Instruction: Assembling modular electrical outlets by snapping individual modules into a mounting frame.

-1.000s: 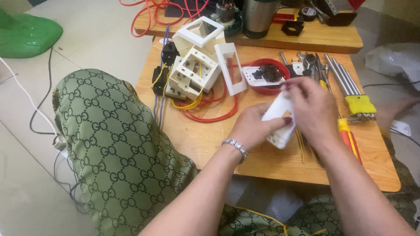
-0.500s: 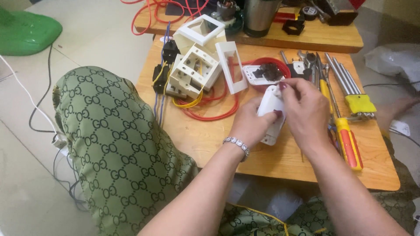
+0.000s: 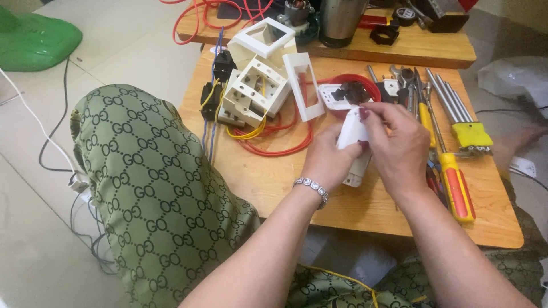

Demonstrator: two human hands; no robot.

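Right of frame centre, above the wooden board [image 3: 274, 177]: white plastic socket part [image 3: 354, 149] pinched between left hand [image 3: 328, 159] and right hand [image 3: 399, 145], long axis near-vertical, fingers closed around it.

— What carries it all?
— A low wooden table [image 3: 268, 179], with a second board [image 3: 434, 54] behind its far edge.
— What lies on the table?
— White socket frames [image 3: 257, 91] and red wire [image 3: 279, 149] near the far left corner; a screwdriver [image 3: 454, 182] and metal rods [image 3: 448, 97] along the right edge.
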